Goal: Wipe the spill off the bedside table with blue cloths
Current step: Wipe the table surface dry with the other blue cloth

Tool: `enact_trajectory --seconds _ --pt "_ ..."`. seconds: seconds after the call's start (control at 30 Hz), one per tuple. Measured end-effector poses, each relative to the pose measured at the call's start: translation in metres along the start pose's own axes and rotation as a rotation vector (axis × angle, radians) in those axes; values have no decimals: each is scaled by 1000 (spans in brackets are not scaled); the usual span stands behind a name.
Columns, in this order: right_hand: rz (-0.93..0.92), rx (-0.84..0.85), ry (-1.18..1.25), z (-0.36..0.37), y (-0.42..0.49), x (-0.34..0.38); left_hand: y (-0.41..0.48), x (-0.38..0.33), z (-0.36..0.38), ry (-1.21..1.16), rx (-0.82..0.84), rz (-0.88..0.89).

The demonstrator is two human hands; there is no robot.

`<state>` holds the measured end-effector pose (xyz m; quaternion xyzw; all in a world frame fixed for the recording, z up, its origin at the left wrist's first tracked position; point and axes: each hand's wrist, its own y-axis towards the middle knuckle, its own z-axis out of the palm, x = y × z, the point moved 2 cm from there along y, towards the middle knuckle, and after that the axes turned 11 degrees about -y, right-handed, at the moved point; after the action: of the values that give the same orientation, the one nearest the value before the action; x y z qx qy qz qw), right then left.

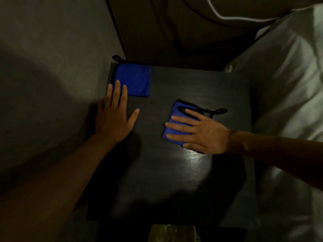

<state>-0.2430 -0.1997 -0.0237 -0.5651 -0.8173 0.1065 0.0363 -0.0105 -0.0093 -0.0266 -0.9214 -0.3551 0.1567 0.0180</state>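
Pressing flat: my right hand (197, 133) is spread on the folded blue cloth (174, 112) mid-tabletop (192, 172). Left hand (113, 119) is flat too, overlapping the second cloth (134, 81) at the back-left corner. Neither hand grips. Cloths look soft and light and will likely bunch, so I'd press through the centre.

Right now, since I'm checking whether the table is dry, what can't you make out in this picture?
1. The spill: head view is too dark; the glare patch on the bedside table could be wet or just reflection.
2. The cloth under the right hand: head view, largely covered by the hand.
3. The yellowish object: head view, cut off by the bottom edge.
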Motion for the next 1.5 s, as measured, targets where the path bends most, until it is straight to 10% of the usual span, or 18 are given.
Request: enact_trajectory --seconds 1.0,1.33,1.5 --pt "1311 18 206 23 -80 63 0 -2 -9 -13 70 -16" --pt "899 87 132 13 -112 35 -16 8 -13 -51 71 101" --pt "1185 61 219 20 -89 68 -10 11 -9 -75 160 61"
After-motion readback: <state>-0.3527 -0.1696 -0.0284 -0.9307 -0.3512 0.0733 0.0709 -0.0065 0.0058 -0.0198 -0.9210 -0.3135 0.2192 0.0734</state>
